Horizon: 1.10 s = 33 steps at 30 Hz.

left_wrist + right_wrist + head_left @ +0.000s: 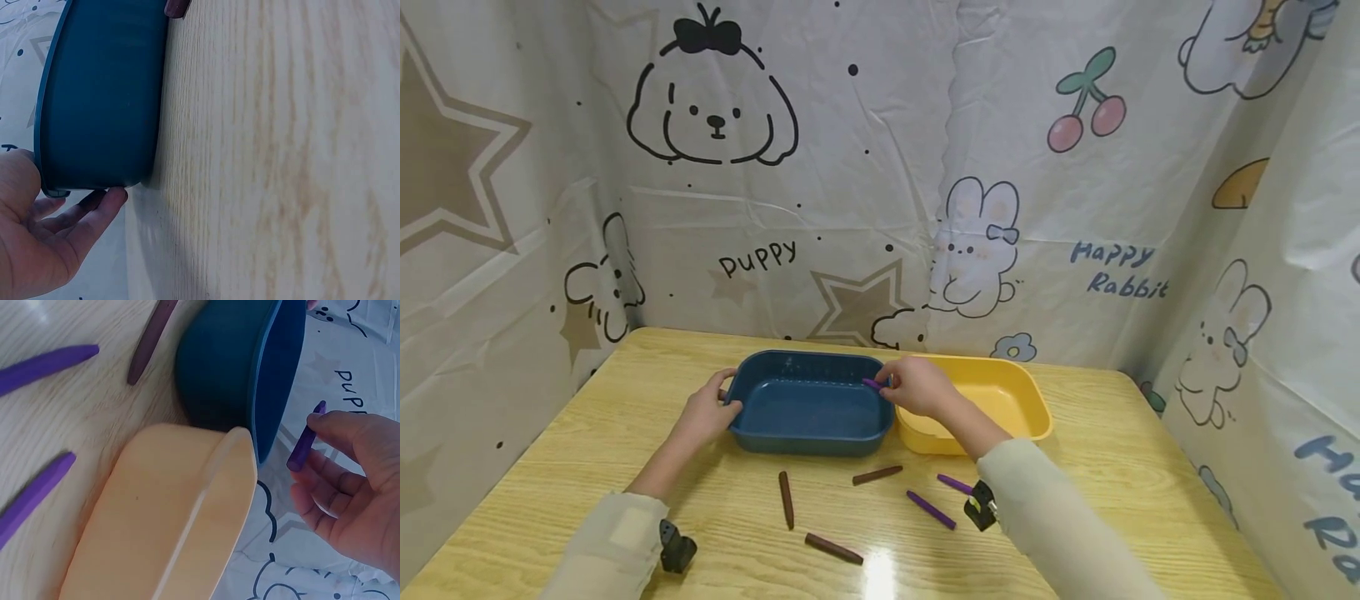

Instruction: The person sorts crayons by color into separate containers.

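Head view shows the left hand (703, 410) gripping the blue tray (808, 444) at its nine o'clock end, fingers (97, 222) against the outer wall. The right hand (919, 386), fingers pinched nearly together, holds a purple crayon (872, 383) at the tray's two-to-three o'clock edge; whether crayon and tray touch is hard to tell. At three o'clock sits the yellow tray (932, 442). On the tabletop (737, 525), three brown crayons (786, 500) lie around five to six o'clock, two purple crayons (931, 510) around four.

Head view looks fwd/down from above, L/R wrist views close-up, sideways (both incl. blue bin (103, 94)).
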Motion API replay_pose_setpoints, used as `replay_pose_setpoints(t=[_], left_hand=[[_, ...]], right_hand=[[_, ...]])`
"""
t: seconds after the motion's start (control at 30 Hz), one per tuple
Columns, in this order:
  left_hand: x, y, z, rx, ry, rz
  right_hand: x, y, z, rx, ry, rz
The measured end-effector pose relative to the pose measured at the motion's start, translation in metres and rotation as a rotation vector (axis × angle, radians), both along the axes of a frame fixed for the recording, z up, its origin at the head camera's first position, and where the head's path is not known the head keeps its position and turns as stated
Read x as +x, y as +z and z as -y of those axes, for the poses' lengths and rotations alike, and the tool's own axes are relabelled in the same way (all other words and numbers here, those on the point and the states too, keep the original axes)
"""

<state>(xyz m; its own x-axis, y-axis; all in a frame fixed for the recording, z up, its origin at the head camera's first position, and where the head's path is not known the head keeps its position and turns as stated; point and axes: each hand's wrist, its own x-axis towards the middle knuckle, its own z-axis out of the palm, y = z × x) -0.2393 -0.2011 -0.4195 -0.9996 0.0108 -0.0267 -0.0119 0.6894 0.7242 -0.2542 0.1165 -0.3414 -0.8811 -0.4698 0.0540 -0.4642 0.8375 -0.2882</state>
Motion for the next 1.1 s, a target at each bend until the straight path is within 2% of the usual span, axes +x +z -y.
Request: replay_pose_setpoints(t=[0.23, 0.63, 1.1], left_hand=[[0.0, -0.002, 0.0, -0.009, -0.003, -0.008], [-0.003, -0.006, 0.001, 0.012, 0.007, -0.017], [0.001, -0.001, 0.0, 0.015, 0.003, -0.014]], right_hand=[[-0.003, -0.007, 0.015, 0.004, 0.004, -0.004], [-0.006, -0.021, 0.033, 0.016, -0.016, -0.109], [-0.006, -0.021, 0.019, -0.014, -0.081, -0.013]])
